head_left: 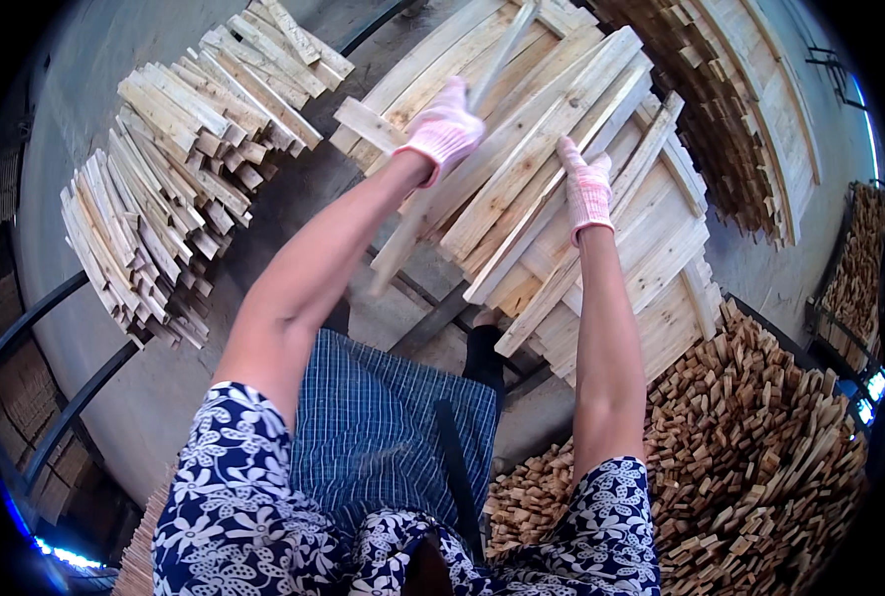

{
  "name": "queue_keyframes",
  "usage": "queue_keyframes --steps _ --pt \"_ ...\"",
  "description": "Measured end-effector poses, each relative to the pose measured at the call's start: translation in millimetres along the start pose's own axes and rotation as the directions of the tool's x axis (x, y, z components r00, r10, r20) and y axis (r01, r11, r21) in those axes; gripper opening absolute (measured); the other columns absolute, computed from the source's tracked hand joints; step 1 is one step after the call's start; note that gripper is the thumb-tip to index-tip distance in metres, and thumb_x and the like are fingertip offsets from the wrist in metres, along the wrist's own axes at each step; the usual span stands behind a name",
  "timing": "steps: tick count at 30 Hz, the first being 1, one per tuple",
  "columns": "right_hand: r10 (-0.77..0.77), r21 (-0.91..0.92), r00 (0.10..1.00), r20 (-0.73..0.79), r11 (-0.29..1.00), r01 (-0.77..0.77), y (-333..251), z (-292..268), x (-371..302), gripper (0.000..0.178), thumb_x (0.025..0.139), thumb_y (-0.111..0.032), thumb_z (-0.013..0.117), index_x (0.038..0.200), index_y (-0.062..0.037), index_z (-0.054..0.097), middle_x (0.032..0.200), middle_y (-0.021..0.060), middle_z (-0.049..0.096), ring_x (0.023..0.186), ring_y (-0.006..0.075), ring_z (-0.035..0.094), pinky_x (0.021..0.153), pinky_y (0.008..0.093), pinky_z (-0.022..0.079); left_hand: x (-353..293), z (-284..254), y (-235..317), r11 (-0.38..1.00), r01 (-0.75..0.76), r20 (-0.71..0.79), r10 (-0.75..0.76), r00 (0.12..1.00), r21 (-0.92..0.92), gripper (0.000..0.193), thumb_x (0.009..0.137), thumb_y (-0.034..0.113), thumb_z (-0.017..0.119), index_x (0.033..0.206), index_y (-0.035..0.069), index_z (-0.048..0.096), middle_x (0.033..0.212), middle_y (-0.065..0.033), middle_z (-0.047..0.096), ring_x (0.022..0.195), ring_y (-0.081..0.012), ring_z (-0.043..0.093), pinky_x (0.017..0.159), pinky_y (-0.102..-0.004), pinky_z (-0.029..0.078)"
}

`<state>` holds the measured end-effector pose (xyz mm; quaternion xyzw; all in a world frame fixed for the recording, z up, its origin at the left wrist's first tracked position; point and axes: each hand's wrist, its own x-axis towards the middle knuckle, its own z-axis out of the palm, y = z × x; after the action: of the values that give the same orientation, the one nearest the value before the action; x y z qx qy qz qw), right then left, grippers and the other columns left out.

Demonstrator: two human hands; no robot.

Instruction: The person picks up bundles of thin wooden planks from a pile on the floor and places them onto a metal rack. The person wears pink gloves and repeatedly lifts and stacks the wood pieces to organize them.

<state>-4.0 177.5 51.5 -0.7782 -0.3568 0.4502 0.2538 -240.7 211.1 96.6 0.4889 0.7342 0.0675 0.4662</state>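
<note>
My left hand (445, 129), in a pink-and-white knit glove, is closed around a narrow wooden strip (503, 58), which is smeared by motion and slants down past the hand. To its right my right hand (588, 186), gloved alike, grips the edge of a long wooden slat (525, 238), finger on one side and thumb on the other; its other fingers are hidden. Under both hands lie pale wooden panels (651, 248) made of boards with cross strips, and several loose boards (545, 149) rest on top at a slant.
Stacked wooden strips (154, 199) lie on a rack with dark metal bars (55, 308) at the left. A big pile of short wood pieces (750, 467) fills the lower right. Tall stacked panels (760, 119) stand at the far right, beyond a strip of concrete floor (750, 268).
</note>
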Motion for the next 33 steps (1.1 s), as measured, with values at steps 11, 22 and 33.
queue_keyframes --steps 11,22,33 --pt "-0.003 0.213 0.995 -0.100 0.977 0.024 -83 -3 -52 0.105 0.086 -0.031 0.078 0.161 -0.0077 0.008 0.094 0.0172 0.067 0.062 0.0187 0.064 0.049 0.0329 0.051 -2 6 35 0.973 -0.188 -0.153 0.167 0.974 -0.134 0.075 0.080 0.009 0.059 0.152 0.011 0.037 0.146 -0.0232 0.050 0.137 -0.0347 0.048 0.111 -0.0398 0.041" --pt "-0.431 0.256 0.899 -0.080 0.863 0.436 -17 -15 -25 0.086 0.086 -0.009 0.071 0.158 -0.0064 0.024 0.150 0.0237 0.039 0.137 0.0362 0.043 0.117 0.0428 0.034 -21 -23 53 0.926 -0.373 -0.160 0.360 0.919 -0.057 0.078 0.085 0.024 0.067 0.155 0.021 0.035 0.141 -0.0247 0.049 0.126 -0.0365 0.052 0.103 -0.0443 0.047" --pt "0.017 0.206 0.959 -0.282 0.978 0.043 151 -251 -170 0.087 0.085 0.003 0.064 0.160 -0.0138 0.024 0.152 0.0160 0.039 0.130 0.0283 0.047 0.105 0.0403 0.047 -8 76 21 0.592 -0.373 -0.046 0.571 0.819 0.715 0.065 0.090 0.011 0.056 0.151 0.028 0.043 0.125 -0.0231 0.055 0.108 -0.0420 0.058 0.091 -0.0518 0.051"
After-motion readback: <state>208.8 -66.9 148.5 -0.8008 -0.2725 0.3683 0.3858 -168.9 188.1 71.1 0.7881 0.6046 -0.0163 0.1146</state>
